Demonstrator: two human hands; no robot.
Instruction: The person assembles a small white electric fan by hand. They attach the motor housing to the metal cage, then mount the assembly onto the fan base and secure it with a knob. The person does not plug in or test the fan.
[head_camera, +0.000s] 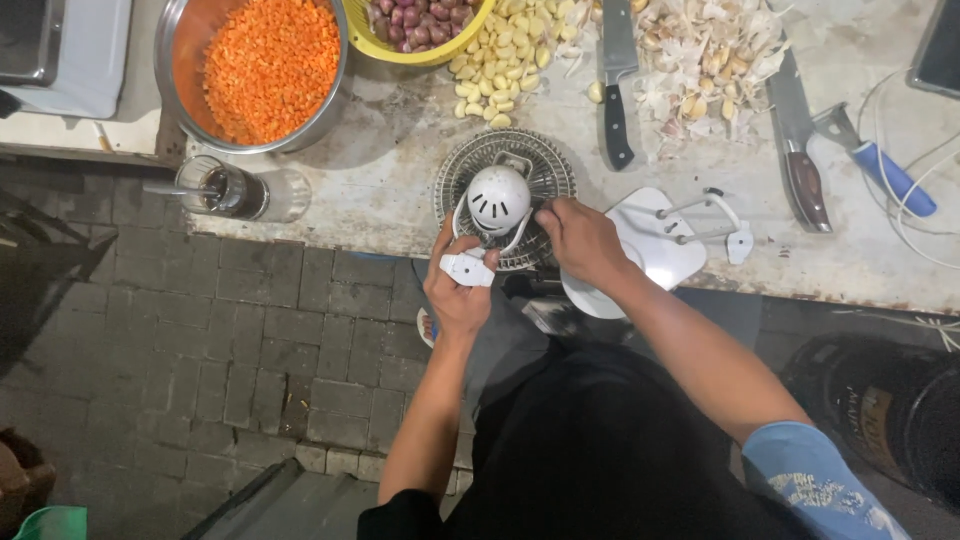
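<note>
- Far left, a steel bowl (172, 60) sat on the worn table (400, 190), full of orange chopped bits (268, 62).
- Below it stood a glass (232, 191) of dark drink with a straw, right at the table edge; a knock from your elbow could have tipped it off.
- A yellow bowl (400, 52) of small purple-red onions sat at top centre, peeled cloves (500, 70) heaped beside it.
- Your left hand (458, 290) was closed round the chopper's white handle (467, 269), thumb on top.
- The chopper (500, 200), a round clear ribbed bowl with a white domed top, stood at the near table edge, directly in front of you.
- Your right hand (583, 240) was closed on the chopper's rim beside the dome, fingers curled; what exactly they pinched, I could not tell.
- Risk: the chopper sat close to the edge, so a hard pull on the handle could have dragged it off.
- A white lid (640, 255) with a blade spindle (700, 222) overhung the edge just right of your hand; a nudge from your forearm could have dropped it.
- A black-handled knife (615, 80) lay near your reach, blade away from you.
- Garlic skins (705, 55) were piled at top right.
- A wood-handled knife (797, 140) and a blue-handled peeler (875, 160) lay further right.
- Packages, labels: none legible on the table; a dark round container (880, 410) with pale print stood low right, unreadable.
</note>
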